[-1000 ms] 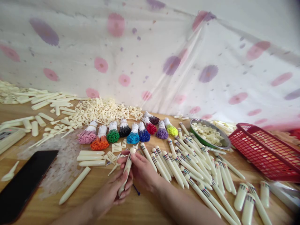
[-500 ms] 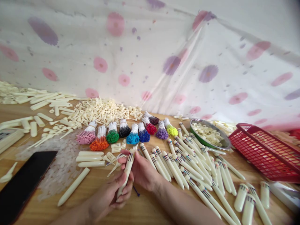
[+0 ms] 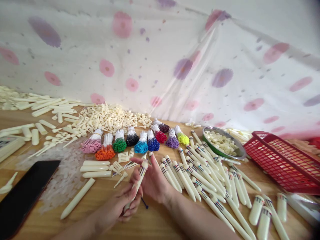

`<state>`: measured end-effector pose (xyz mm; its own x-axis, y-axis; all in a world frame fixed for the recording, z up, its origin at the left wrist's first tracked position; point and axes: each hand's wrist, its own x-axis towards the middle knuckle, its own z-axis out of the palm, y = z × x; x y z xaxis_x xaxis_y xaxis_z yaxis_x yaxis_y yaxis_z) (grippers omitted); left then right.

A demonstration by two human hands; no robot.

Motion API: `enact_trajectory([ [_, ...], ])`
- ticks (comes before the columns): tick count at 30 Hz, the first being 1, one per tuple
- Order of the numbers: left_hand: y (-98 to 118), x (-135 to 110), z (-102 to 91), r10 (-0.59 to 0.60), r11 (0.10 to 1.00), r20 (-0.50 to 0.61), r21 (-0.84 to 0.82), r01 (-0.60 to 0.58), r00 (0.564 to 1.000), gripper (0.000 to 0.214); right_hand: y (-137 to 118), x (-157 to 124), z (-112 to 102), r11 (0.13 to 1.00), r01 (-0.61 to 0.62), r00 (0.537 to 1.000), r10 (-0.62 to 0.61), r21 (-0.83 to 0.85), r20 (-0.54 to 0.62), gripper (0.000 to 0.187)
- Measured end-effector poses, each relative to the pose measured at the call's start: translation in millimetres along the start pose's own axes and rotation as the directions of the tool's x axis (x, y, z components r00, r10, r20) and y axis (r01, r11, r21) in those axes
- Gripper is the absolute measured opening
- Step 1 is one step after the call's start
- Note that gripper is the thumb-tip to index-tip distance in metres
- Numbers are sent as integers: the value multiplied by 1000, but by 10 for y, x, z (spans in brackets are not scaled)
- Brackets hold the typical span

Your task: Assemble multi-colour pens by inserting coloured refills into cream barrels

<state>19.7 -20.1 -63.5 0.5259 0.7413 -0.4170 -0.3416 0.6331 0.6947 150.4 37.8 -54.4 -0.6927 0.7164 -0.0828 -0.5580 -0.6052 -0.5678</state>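
Since pen parts (image 3: 112,116) cover most of the surface (image 3: 150,230), start with the containers: red basket (image 3: 282,163) at right, can't tell if the peachy stuff (image 3: 302,146) is in or behind it; left of that, a bowl (image 3: 217,152) full of pale slotted bits (image 3: 221,143). Near the middle, the left hand (image 3: 126,198) is curled snugly round a multicolour pen (image 3: 140,177); the right hand (image 3: 156,183) is loosely spread by its top, contact unclear. Looks like top-end fitting or checking, so I'd say next calls for a steady left grip and a light right-hand pinch.
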Motion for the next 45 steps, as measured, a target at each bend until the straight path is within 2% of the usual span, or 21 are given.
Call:
enact_trajectory([
  [4, -43, 28, -3, -10, 999, 16, 35, 10, 1000, 50, -82, -7, -5, 995, -89, 993, 85, 44, 78, 36],
  [8, -56, 22, 0, -19, 1000, 64, -9, 19, 998, 49, -89, -22, -15, 991, -125, 989, 120, 49, 86, 28],
  [10, -48, 16, -1, -28, 999, 74, -37, 31, 997, 48, -73, -21, -22, 992, -119, 990, 115, 42, 87, 30],
  [15, 5, 16, -25, 28, 989, 113, -146, -12, 993, 45, -31, -9, 15, 998, -55, 997, 54, 18, 56, 55],
  [19, 45, -7, -54, 67, 963, 170, -270, -19, 983, 34, 5, -17, 66, 999, -17, 1000, 17, 51, -13, 53],
  [23, 38, -22, -77, 66, 942, 223, -336, 13, 972, 33, 39, -19, 77, 998, 33, 998, -30, 55, -59, 49],
  [27, 11, -9, -81, 83, 943, 202, -332, -12, 976, 34, 73, -12, 66, 997, 51, 992, -43, 62, -123, 45],
  [32, -10, -5, -61, 97, 955, 149, -294, -49, 984, 32, 117, -18, 77, 996, 68, 988, -60, 52, -144, 45],
  [36, -22, 17, -63, 134, 964, 140, -247, -96, 981, 33, 101, -27, 98, 993, 119, 980, -121, -19, -156, 55],
  [39, -30, 38, -69, 135, 972, 141, -210, -104, 981, 37, 37, -25, 103, 989, 136, 982, -142, -59, -120, 63],
  [42, -49, 44, -66, 107, 983, 114, -159, -88, 988, 41, -36, -14, 83, 997, 55, 997, -58, -46, -50, 64],
  [45, -86, 52, -71, 85, 988, 81, -139, -73, 993, 44, -64, -4, 43, 997, -57, 998, 57, -44, -10, 54],
])
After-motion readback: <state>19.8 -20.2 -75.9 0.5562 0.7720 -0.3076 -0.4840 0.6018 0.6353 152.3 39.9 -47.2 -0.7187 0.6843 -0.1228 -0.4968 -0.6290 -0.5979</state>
